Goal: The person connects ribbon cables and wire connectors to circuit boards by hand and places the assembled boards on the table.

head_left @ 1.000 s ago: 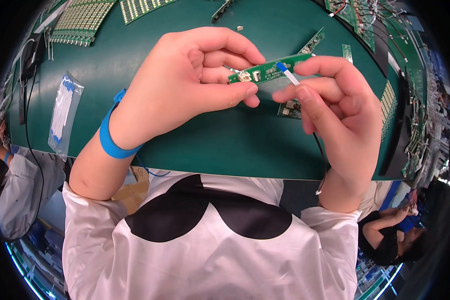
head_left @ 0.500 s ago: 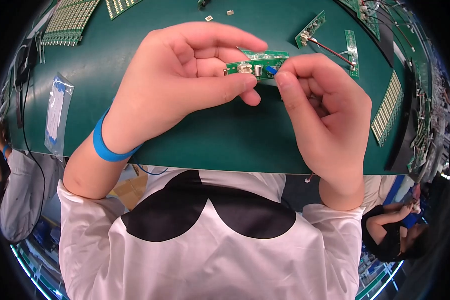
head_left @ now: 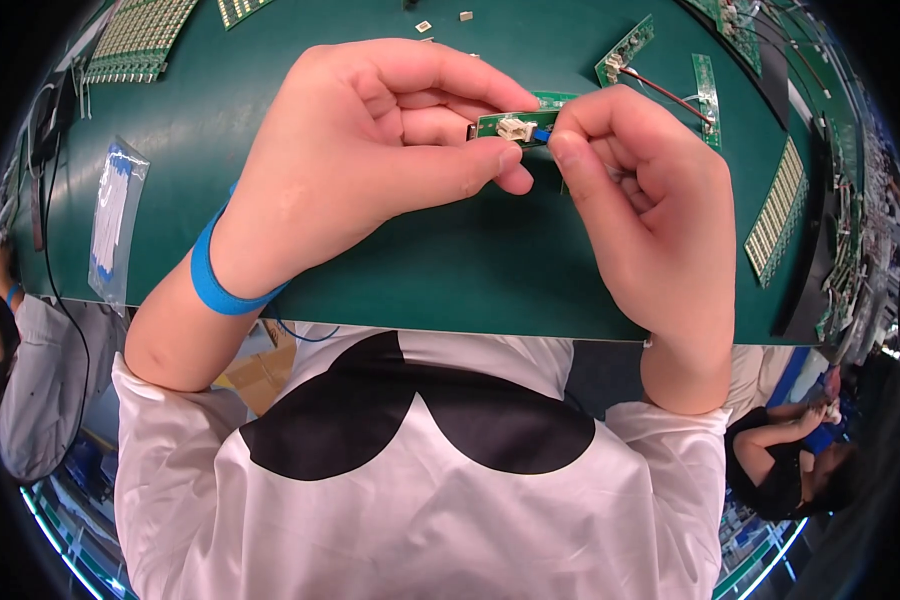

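Observation:
My left hand (head_left: 400,140) holds a small green circuit board (head_left: 488,126) between thumb and fingers. A cream-white connector (head_left: 513,129) stands on the board's face. From the right, my right hand (head_left: 635,170) pinches a thin flat cable with a blue end (head_left: 541,135) between thumb and forefinger. That blue end meets the pale part beside the white connector; whether it is seated there I cannot tell. Behind the fingertips shows another green board edge (head_left: 552,100). My right fingers hide the rest of the cable.
A clear bag (head_left: 118,220) of white, blue-ended strips lies at the left of the green table (head_left: 450,270). Panels of boards (head_left: 140,40) lie far left, another panel (head_left: 775,210) at right. Two wired boards (head_left: 625,50) lie far right. A blue wrist strap (head_left: 210,275) with a cord circles my left wrist.
The held board has shifted slightly right and turned a little. The blue cable end now sits against the pale part by the connector. Both hands keep their grip.

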`<control>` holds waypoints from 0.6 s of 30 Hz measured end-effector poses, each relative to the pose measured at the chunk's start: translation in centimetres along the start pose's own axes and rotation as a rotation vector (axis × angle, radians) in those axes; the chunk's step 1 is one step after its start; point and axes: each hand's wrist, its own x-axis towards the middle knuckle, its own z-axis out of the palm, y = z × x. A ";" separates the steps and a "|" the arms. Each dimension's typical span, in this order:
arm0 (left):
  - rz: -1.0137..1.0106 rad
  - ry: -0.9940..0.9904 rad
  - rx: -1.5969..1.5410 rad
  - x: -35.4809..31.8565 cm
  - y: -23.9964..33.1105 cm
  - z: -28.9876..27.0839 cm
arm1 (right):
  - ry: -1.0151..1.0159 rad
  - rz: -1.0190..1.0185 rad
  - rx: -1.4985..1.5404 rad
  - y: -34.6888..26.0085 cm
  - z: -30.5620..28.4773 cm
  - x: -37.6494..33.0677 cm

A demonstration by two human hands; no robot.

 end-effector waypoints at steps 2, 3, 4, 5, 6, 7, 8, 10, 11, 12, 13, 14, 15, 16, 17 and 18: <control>0.020 0.007 0.003 0.0 -0.2 0.0 | -0.017 0.013 0.020 0.0 0.0 0.0; 0.022 0.004 0.003 0.0 -0.3 -0.1 | -0.019 0.014 0.019 0.0 0.0 0.0; 0.025 0.001 0.003 0.1 -0.4 -0.1 | -0.021 0.016 0.018 0.1 0.0 0.0; 0.024 0.001 0.004 0.2 -0.4 -0.1 | -0.020 0.017 0.019 0.2 0.1 0.0; 0.007 0.001 0.002 0.2 -0.3 -0.1 | -0.011 -0.001 0.001 0.3 0.1 0.0; -0.010 0.002 0.001 0.2 -0.3 0.0 | -0.002 -0.018 -0.018 0.3 0.1 0.1; -0.009 -0.001 0.001 0.3 -0.3 0.0 | 0.000 -0.017 -0.019 0.2 0.1 0.1; 0.002 0.006 -0.007 0.3 -0.6 0.0 | 0.002 -0.033 -0.071 0.1 0.2 0.2; 0.002 0.006 -0.006 0.3 -0.6 0.0 | 0.003 -0.033 -0.071 0.2 0.2 0.2; -0.007 0.009 0.007 0.3 -0.6 0.0 | 0.003 -0.024 -0.064 0.2 0.3 0.2; -0.015 0.011 0.020 0.3 -0.5 0.0 | 0.002 -0.015 -0.057 0.2 0.3 0.2; -0.015 0.009 0.020 0.3 -0.6 0.1 | 0.005 -0.014 -0.058 0.2 0.3 0.1; -0.014 0.011 0.005 0.2 -0.7 0.1 | 0.006 -0.017 -0.066 0.3 0.3 0.2; -0.013 0.013 -0.010 0.2 -0.7 0.1 | 0.006 -0.021 -0.074 0.3 0.4 0.2; -0.013 0.013 -0.010 0.2 -0.7 0.1 | 0.006 -0.021 -0.074 0.4 0.4 0.2; -0.019 0.020 0.008 0.2 -0.7 0.0 | 0.006 -0.024 -0.083 0.4 0.5 0.3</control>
